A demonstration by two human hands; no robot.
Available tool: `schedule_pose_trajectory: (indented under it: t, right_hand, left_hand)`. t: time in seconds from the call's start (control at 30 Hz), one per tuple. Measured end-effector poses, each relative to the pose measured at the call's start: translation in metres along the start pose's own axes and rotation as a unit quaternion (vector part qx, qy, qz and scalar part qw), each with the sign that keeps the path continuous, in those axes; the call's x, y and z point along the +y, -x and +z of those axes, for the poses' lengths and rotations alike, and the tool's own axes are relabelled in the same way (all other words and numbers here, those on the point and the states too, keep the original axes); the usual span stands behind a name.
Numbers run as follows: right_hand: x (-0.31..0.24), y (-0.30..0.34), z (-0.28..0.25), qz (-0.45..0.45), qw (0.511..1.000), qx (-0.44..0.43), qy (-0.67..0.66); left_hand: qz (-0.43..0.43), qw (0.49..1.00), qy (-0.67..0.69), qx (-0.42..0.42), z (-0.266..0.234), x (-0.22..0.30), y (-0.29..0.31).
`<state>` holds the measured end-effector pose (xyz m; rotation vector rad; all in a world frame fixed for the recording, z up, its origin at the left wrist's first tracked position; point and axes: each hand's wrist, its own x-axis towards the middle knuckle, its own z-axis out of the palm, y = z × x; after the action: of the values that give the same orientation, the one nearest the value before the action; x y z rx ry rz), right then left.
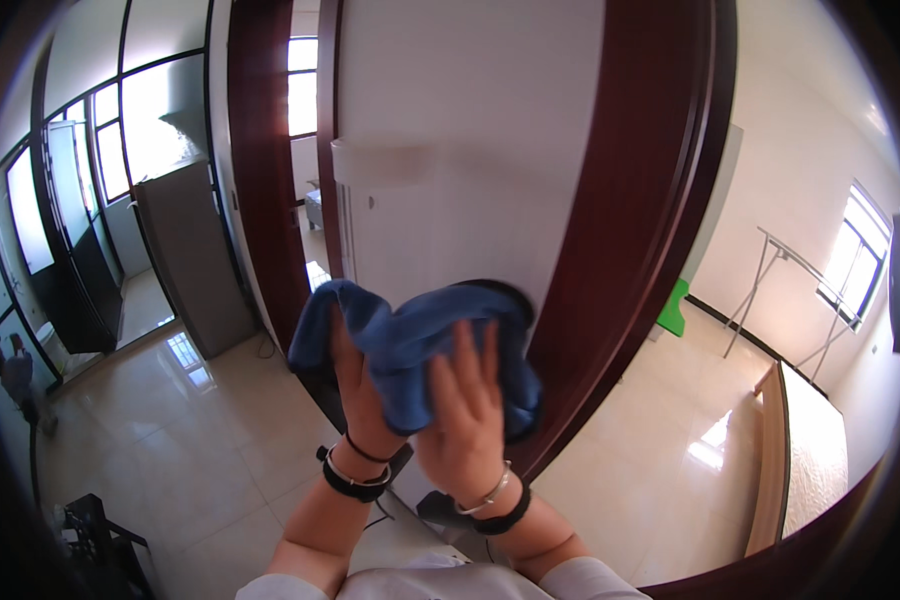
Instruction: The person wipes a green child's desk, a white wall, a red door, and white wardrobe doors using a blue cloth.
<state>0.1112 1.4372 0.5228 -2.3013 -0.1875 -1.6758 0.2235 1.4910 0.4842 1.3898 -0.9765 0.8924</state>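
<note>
A crumpled blue cloth [400,335] is up in front of me, between my two hands. My left hand [358,395] grips its left part, with some of the fingers hidden in the folds. My right hand [467,415] lies flat against the front of the cloth, its fingers stretched and slightly blurred. Behind the cloth's right side shows the curved black edge of a dark thing [518,297]; the cloth covers most of it, so its kind cannot be told. Both wrists wear bands.
Ahead stands a white wall [470,120] between dark red door frames [635,200]. Left are a grey cabinet [195,260] and glass partitions. To the right stand a metal folding rack [795,265], a green object [674,308] and a wooden-edged panel [770,460]. Glossy tiles [220,440] cover the floor.
</note>
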Motion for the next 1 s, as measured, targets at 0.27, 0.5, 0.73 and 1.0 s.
schedule_pose_trajectory:
  t: [0.27, 0.5, 0.73, 1.0]
  right_hand:
    - [0.018, 0.04, 0.037, 0.036, 0.987, -0.142, -0.061]
    - [0.025, 0.038, 0.041, 0.031, 0.98, -0.194, 0.014]
    - [0.009, -0.013, 0.041, 0.039, 0.993, -0.08, 0.077]
    - [-0.018, 0.048, 0.072, 0.13, 0.964, -0.03, 0.23]
  left_hand:
    - [-0.349, 0.853, 0.377, -0.092, -0.004, -0.055, 0.072]
    - [0.083, 0.985, 0.009, -0.151, -0.026, -0.054, 0.021]
    - [0.154, 0.963, 0.2, -0.088, -0.015, -0.056, -0.032]
    - [0.162, 0.914, 0.328, -0.177, -0.013, -0.085, 0.017]
